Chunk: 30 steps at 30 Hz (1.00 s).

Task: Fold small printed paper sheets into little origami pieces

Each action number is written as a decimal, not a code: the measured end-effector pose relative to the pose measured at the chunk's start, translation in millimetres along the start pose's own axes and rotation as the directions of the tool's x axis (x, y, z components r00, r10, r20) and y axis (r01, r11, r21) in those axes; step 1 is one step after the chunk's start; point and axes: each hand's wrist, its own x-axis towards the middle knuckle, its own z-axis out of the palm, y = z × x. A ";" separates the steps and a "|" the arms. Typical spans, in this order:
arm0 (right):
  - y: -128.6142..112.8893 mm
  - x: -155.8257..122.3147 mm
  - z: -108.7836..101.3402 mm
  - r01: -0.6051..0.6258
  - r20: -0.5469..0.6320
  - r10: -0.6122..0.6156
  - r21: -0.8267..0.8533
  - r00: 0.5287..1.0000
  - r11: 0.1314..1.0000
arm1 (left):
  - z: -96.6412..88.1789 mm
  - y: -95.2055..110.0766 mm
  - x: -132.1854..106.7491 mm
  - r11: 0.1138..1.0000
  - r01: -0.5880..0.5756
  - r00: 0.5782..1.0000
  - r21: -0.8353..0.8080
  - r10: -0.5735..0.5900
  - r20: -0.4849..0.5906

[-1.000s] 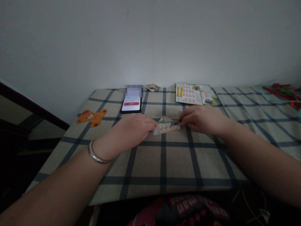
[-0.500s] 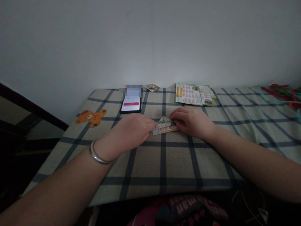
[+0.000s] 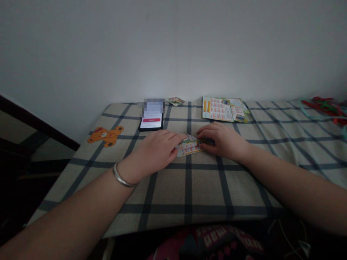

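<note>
A small piece of folded printed paper (image 3: 188, 148) lies on the checked tablecloth (image 3: 173, 187) between my two hands. My left hand (image 3: 159, 150), a silver bangle on its wrist, is closed on the paper's left end, fingers over the top and thumb at the near side. At the right end, my right hand (image 3: 221, 141) pinches the paper between thumb and curled fingers. The paper's middle shows orange and white print, with a pointed flap standing up behind. Its two ends are partly covered by my fingers.
Behind my left hand lies a phone (image 3: 151, 121) with its screen lit. A small folded paper (image 3: 176, 101) rests by the wall, and printed sheets (image 3: 219, 109) lie further right. A bear figure (image 3: 105, 136) is at left; red and green strips (image 3: 328, 106) lie far right.
My left hand has shifted slightly right and further over the paper's left end, its thumb now showing at the near side. The right hand stays almost where it was.
</note>
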 end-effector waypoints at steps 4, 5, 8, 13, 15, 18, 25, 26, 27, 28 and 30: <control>-1.1 0.2 0.9 -0.008 0.000 0.008 0.013 1.000 1.000 | 5.5 2.3 0.2 0.999 0.046 0.999 -0.015 -0.047 -0.028; -1.5 0.2 1.1 -0.012 0.001 0.012 0.017 1.000 1.000 | 6.7 2.2 0.3 0.998 0.055 0.998 -0.027 -0.056 -0.034; -2.2 0.2 1.8 -0.032 -0.004 0.032 0.019 0.999 0.999 | 9.3 0.9 0.8 0.996 0.064 0.997 -0.066 -0.067 -0.048; -2.6 0.4 1.8 -0.039 -0.033 0.039 0.003 0.999 0.999 | 10.0 -1.5 1.5 0.990 0.065 0.995 -0.122 -0.074 -0.071; -3.4 0.8 0.8 -0.011 -0.053 0.012 0.012 0.999 1.000 | 9.8 -1.7 1.8 0.990 0.061 0.995 -0.130 -0.071 -0.075; -4.5 1.1 -0.1 0.004 -0.110 -0.001 0.030 0.994 1.000 | 9.8 -1.7 2.4 0.990 0.060 0.994 -0.125 -0.071 -0.084; -2.1 1.2 4.6 -0.056 -0.152 0.072 0.111 0.986 0.992 | 14.3 -4.6 3.7 0.987 0.062 0.984 -0.149 -0.086 -0.157; -1.8 1.3 5.1 -0.058 -0.152 0.075 0.112 0.986 0.992 | 15.1 -5.0 3.8 0.986 0.061 0.981 -0.154 -0.088 -0.172; -1.7 1.4 5.6 -0.058 -0.156 0.076 0.115 0.985 0.992 | 15.6 -5.2 3.9 0.985 0.061 0.979 -0.159 -0.091 -0.184; -1.7 1.6 5.9 -0.055 -0.165 0.075 0.123 0.983 0.991 | 15.8 -5.2 4.1 0.984 0.062 0.976 -0.166 -0.095 -0.197; -2.3 2.3 6.6 -0.046 -0.181 0.072 0.142 0.981 0.989 | 15.4 -4.5 4.6 0.982 0.063 0.974 -0.178 -0.100 -0.204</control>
